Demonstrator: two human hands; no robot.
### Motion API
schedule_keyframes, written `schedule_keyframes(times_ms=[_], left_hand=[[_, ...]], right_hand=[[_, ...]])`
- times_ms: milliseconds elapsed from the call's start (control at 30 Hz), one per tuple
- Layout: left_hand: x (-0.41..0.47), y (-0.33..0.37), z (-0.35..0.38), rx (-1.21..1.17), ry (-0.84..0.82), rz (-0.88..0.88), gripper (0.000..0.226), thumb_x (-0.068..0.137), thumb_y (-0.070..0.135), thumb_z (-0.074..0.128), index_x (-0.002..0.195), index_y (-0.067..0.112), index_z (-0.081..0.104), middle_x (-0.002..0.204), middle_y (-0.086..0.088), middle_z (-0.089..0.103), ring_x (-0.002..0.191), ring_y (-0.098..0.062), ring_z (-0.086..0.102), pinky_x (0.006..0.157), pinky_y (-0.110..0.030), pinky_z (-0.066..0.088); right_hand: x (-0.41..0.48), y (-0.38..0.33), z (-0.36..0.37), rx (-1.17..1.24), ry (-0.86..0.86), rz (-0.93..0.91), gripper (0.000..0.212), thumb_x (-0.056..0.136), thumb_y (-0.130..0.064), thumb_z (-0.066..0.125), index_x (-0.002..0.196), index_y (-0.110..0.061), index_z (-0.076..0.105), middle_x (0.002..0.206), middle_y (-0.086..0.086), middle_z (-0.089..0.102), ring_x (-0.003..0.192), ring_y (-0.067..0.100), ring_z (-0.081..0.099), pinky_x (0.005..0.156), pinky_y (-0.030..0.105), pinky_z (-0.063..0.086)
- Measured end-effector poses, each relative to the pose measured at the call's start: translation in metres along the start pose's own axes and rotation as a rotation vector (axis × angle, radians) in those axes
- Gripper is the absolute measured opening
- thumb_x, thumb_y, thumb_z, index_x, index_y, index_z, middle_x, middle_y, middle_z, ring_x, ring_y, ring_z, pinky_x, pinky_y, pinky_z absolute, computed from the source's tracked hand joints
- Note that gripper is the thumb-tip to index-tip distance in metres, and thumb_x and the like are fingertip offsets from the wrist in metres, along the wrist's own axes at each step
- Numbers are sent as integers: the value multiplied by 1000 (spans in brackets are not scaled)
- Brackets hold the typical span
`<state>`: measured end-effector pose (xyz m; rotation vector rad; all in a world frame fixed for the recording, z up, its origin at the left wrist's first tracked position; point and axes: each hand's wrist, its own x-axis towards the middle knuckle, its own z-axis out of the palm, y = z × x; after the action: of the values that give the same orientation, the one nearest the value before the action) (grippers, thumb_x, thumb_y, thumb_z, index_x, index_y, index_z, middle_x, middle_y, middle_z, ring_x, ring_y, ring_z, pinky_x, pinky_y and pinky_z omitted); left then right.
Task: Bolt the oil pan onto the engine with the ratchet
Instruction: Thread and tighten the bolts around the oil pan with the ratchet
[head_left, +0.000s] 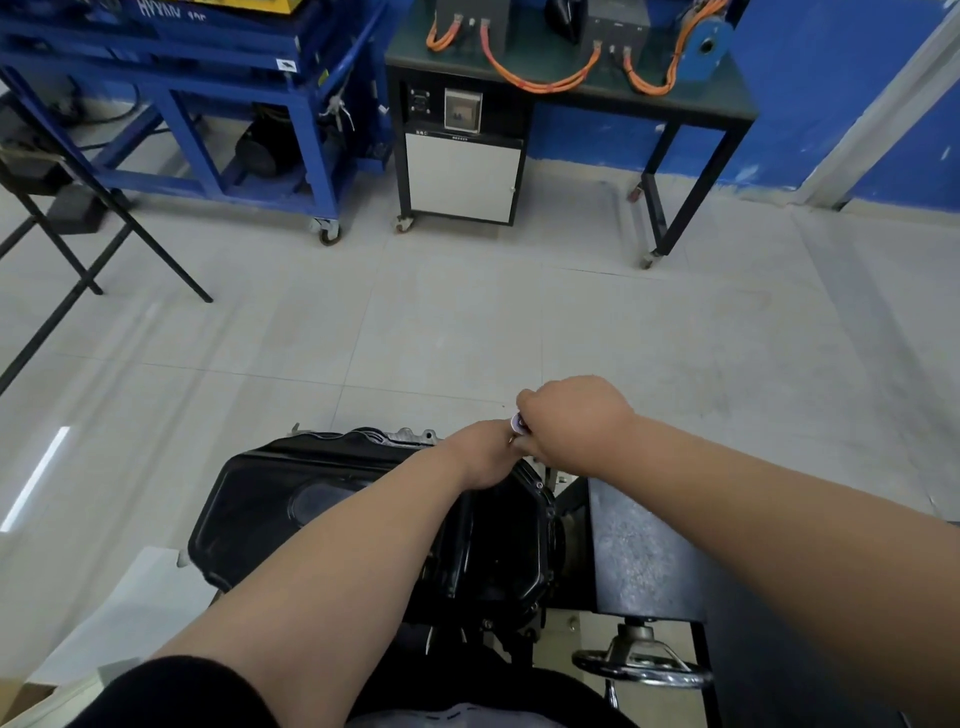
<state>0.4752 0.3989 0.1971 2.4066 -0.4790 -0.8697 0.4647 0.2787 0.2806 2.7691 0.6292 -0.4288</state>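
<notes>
Head camera: Two bare forearms reached out over one black oil pan (332, 514), which sat on the engine (410, 434) low in the centre of the frame, a strip of pale metal showing along its far edge. The two hands met above the pan's far right corner. The right hand (574, 421) was balled into a fist around the ratchet (518, 423), of which only one small silver, purple-tinted end showed at the knuckles. The left hand (483, 457) lay just beside it, touching it, back turned to the camera; its fingers were hidden, so whether it gripped anything could not be told. To the right of the pan stood one dark engine stand (644, 561), with one chrome-rimmed handwheel (641, 667) below it. Across the pale tiled floor (467, 322) stood one blue steel cart (218, 98) at left and one black workbench (717, 111) at right, a white-doored cabinet (462, 176) under its left end. Two dark boxes (618, 23) on the bench were linked by orange cables (540, 78), too tangled to count. Four castors (328, 231) showed beneath the furniture.
</notes>
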Motion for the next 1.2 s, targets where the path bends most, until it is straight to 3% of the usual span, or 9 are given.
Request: schedule_keyframes(times_ms=[100, 200, 367, 500, 633, 767, 900, 1033, 1200], left_hand=[[1, -1, -2, 18, 5, -8, 24, 94, 17, 32, 81, 15, 53, 109, -18, 63, 89, -28, 53, 72, -29, 36], [1, -2, -3, 82, 30, -17, 38, 99, 33, 30, 112, 9, 57, 114, -16, 61, 102, -32, 56, 73, -29, 34], [3, -1, -7, 106, -5, -8, 24, 95, 18, 32, 90, 12, 54, 109, -16, 62, 85, -25, 49, 70, -27, 34], [0, -5, -4, 125, 14, 4, 37, 99, 32, 30, 112, 10, 57, 110, -13, 62, 97, -28, 55, 71, -28, 33], [2, -2, -5, 105, -13, 14, 22, 94, 16, 32, 90, 13, 53, 104, -13, 63, 89, -26, 53, 69, -27, 32], [0, -4, -3, 55, 12, 13, 34, 98, 30, 32, 111, 10, 57, 117, -17, 60, 105, -30, 55, 76, -27, 33], [3, 2, -6, 34, 9, 8, 22, 95, 17, 32, 89, 12, 53, 111, -19, 62, 90, -28, 52, 73, -27, 35], [4, -1, -2, 50, 10, 1, 37, 100, 33, 32, 119, 9, 53, 121, -17, 59, 111, -32, 53, 83, -30, 36], [7, 2, -2, 68, -9, 10, 29, 97, 22, 33, 106, 9, 57, 119, -16, 60, 106, -31, 54, 85, -31, 40]], right_hand=[[2, -12, -2, -2, -51, 115, 18, 90, -31, 50, 93, -18, 62, 97, 3, 63, 76, 25, 55, 61, 28, 35], [8, -1, -13, -236, 46, -167, 19, 87, -16, 53, 106, -15, 58, 106, 4, 58, 98, 25, 55, 74, 33, 38], [7, -12, -4, 33, -72, 151, 27, 89, -41, 47, 71, -21, 52, 93, 3, 61, 71, 25, 49, 56, 27, 32], [10, -6, -3, -190, 28, -120, 16, 90, -20, 49, 102, -16, 58, 105, 4, 60, 93, 25, 57, 75, 35, 41], [5, -8, -2, -38, -34, 53, 27, 89, -39, 47, 72, -18, 53, 86, 2, 58, 68, 21, 51, 56, 27, 34], [7, -5, 2, -196, 46, -85, 15, 90, -24, 49, 100, -18, 59, 103, 3, 62, 93, 25, 59, 74, 33, 40], [6, -3, -1, -107, 10, 31, 27, 90, -42, 47, 74, -23, 56, 91, 5, 58, 76, 25, 52, 61, 29, 34], [5, 1, -10, -259, 15, -140, 17, 92, -22, 49, 102, -16, 61, 102, 4, 63, 91, 25, 58, 71, 33, 39], [9, -6, -9, -197, -79, -1, 22, 90, -33, 49, 95, -17, 64, 92, 2, 60, 74, 24, 51, 63, 29, 37]])
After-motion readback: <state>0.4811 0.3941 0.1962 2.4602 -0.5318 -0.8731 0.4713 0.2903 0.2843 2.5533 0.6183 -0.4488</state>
